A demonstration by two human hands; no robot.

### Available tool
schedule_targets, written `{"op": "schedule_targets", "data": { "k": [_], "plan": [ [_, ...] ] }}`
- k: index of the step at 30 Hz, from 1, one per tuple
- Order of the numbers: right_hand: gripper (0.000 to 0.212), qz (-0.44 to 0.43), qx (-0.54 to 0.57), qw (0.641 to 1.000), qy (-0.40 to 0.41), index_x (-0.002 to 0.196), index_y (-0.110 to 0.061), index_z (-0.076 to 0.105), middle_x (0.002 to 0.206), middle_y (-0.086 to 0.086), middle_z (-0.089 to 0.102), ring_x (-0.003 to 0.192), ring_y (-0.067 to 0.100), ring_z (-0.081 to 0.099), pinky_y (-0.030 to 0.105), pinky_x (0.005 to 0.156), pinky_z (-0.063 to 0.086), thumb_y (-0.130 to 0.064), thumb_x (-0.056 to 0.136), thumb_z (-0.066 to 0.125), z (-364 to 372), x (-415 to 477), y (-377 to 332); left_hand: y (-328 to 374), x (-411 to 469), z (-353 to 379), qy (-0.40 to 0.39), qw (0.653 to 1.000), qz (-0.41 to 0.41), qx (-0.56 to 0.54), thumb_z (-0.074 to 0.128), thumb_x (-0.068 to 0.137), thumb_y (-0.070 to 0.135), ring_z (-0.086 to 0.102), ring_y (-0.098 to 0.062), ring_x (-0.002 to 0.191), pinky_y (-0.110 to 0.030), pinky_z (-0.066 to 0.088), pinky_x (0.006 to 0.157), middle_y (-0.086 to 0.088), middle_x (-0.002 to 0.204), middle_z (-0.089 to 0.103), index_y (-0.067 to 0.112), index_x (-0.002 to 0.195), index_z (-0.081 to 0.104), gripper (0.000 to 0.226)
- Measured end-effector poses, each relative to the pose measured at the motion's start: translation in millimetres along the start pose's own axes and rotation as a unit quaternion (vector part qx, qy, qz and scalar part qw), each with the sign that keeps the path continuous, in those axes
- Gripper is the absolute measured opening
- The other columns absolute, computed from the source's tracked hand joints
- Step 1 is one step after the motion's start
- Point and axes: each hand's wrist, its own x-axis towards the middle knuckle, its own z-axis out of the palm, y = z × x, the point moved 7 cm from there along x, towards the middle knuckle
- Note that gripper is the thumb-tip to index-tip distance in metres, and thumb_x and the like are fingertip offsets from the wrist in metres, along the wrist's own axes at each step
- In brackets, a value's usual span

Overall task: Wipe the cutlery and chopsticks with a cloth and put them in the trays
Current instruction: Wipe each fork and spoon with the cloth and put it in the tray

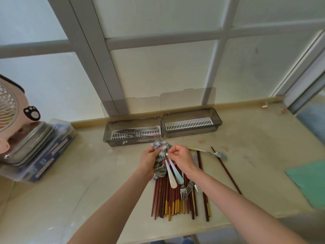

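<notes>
My left hand [149, 160] grips a grey-blue patterned cloth [161, 159] wrapped around two forks [173, 173] with pale handles. Their tines stick out above the cloth near the left tray. My right hand [181, 156] pinches the forks at the cloth, and the handles hang down toward me. Under my hands lies a pile of dark red chopsticks [168, 199] with gold tips, with several forks [189, 188] on it. The left tray [109, 133] holds some cutlery. The right tray [218, 120] holds only its white slotted insert.
One fork [211, 153] and a single chopstick [226, 171] lie right of my hands. A green cloth [309, 182] sits at the right edge. A fan [10, 110] and stacked containers [40, 152] stand at the left. Both tray lids lean against the window behind.
</notes>
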Motion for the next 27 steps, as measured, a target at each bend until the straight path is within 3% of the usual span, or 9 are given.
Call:
{"op": "schedule_targets", "data": {
  "k": [4, 6, 9, 13, 21, 27],
  "plan": [
    [0.002, 0.001, -0.051, 0.998, 0.022, 0.090, -0.012, 0.056, 0.087, 0.005, 0.063, 0.080, 0.012, 0.062, 0.017, 0.066, 0.046, -0.011, 0.092, 0.058, -2.8, -0.2, 5.5, 6.3, 1.0, -2.1, 0.019, 1.000, 0.012, 0.006, 0.053, 0.089, -0.001, 0.066, -0.019, 0.059, -0.028, 0.055, 0.055, -0.010, 0.075, 0.068, 0.006, 0.087, 0.063, 0.012],
    [0.004, 0.009, -0.034, 0.998, 0.044, 0.092, -0.014, 0.051, 0.088, 0.008, 0.063, 0.080, 0.018, 0.063, 0.026, 0.071, 0.051, -0.013, 0.096, 0.051, -4.9, -1.6, 7.5, 9.6, 1.4, -5.8, 0.052, 0.998, 0.011, -0.017, 0.054, 0.088, -0.001, 0.065, -0.021, 0.065, -0.029, 0.055, 0.056, -0.011, 0.078, 0.066, 0.007, 0.085, 0.062, 0.011],
    [0.006, 0.042, 0.027, 0.999, 0.008, 0.100, -0.009, 0.044, 0.074, 0.012, 0.064, 0.054, 0.017, 0.060, 0.029, 0.054, 0.050, -0.014, 0.101, 0.040, 4.5, -8.5, 10.4, 16.1, 1.5, -15.5, 0.116, 0.992, 0.010, -0.054, 0.061, 0.085, 0.004, 0.062, -0.022, 0.072, -0.031, 0.051, 0.062, -0.010, 0.082, 0.064, 0.007, 0.084, 0.058, 0.004],
    [0.017, 0.068, 0.084, 0.992, -0.070, 0.101, -0.003, 0.052, 0.055, 0.008, 0.057, 0.041, 0.012, 0.038, 0.021, 0.041, 0.027, -0.017, 0.101, 0.042, 21.9, -18.1, 10.6, 27.0, 4.2, -26.3, 0.153, 0.986, 0.034, -0.064, 0.066, 0.082, 0.006, 0.062, -0.023, 0.075, -0.031, 0.052, 0.065, -0.010, 0.084, 0.064, 0.006, 0.088, 0.059, 0.010],
    [0.015, 0.050, 0.124, 0.990, -0.050, 0.083, -0.005, 0.049, 0.046, -0.001, 0.044, 0.037, 0.008, 0.029, 0.018, 0.037, 0.020, -0.006, 0.097, 0.048, 17.9, -17.1, -5.8, 51.5, 9.7, -40.9, 0.191, 0.977, 0.065, -0.063, 0.074, 0.077, 0.012, 0.061, -0.010, 0.075, -0.023, 0.046, 0.056, -0.002, 0.086, 0.065, 0.004, 0.097, 0.064, 0.024],
    [0.013, 0.021, 0.101, 0.994, -0.025, 0.086, -0.004, 0.050, 0.044, -0.002, 0.040, 0.036, 0.007, 0.027, 0.019, 0.037, 0.021, -0.008, 0.097, 0.048, 15.1, -20.9, -13.2, 73.6, 16.0, -62.8, 0.250, 0.960, 0.072, -0.106, 0.074, 0.075, 0.013, 0.061, -0.012, 0.077, -0.024, 0.049, 0.061, 0.000, 0.086, 0.063, 0.006, 0.099, 0.063, 0.027]
  ]
}}
